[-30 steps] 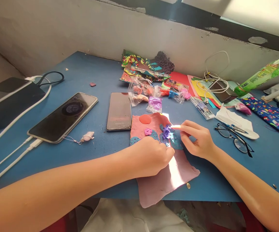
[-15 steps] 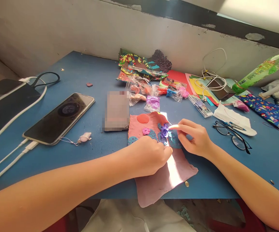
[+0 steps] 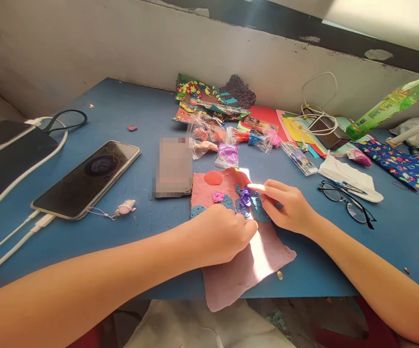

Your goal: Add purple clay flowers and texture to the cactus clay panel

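A soft pink clay sheet (image 3: pixel 227 285) lies at the table's front edge, its lower end hanging over. On its upper part are a red clay disc (image 3: pixel 213 178), a small pink clay flower (image 3: pixel 218 196), dotted blue clay pieces (image 3: pixel 262 208) and a purple clay flower (image 3: pixel 245 197). My left hand (image 3: pixel 227 232) rests closed on the sheet below the flowers; its fingertips are hidden, so what it holds cannot be seen. My right hand (image 3: pixel 289 205) has its index finger stretched to the top of the purple flower, the thumb apart from it and the other fingers curled.
Left of the sheet lie a blurred flat card-like object (image 3: pixel 174 166), a phone (image 3: pixel 86 179) with cables and a beaded charm (image 3: pixel 125 208). Behind are bagged clay packets (image 3: pixel 227 153). On the right are eyeglasses (image 3: pixel 347 200), a green bottle (image 3: pixel 390 106) and a patterned pouch (image 3: pixel 390 162).
My right index finger has moved slightly left, onto the upper edge of the purple flower. My left hand stays closed in its place on the sheet. The whole view has shifted a little.
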### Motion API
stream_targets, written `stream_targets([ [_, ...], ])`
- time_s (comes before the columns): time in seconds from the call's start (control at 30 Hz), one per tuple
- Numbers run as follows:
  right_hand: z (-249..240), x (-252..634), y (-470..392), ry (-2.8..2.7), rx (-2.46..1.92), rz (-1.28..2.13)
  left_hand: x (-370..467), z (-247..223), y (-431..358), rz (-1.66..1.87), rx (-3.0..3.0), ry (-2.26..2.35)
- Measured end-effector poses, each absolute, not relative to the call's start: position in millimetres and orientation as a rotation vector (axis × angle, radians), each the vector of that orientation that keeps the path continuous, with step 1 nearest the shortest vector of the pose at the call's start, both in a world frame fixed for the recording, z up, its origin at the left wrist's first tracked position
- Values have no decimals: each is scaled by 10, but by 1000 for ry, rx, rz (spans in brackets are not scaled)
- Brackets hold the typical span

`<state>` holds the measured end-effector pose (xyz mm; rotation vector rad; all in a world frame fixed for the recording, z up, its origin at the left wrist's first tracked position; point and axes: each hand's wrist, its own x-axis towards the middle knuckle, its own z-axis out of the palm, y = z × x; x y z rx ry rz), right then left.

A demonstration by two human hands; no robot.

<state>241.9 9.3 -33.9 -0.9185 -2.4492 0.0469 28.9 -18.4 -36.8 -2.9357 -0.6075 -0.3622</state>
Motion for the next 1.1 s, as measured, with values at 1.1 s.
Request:
stream_targets([
  [1.1,-342,2398,79,-2406,-919,18,305,-346,-181,-317,-2955,-620],
])
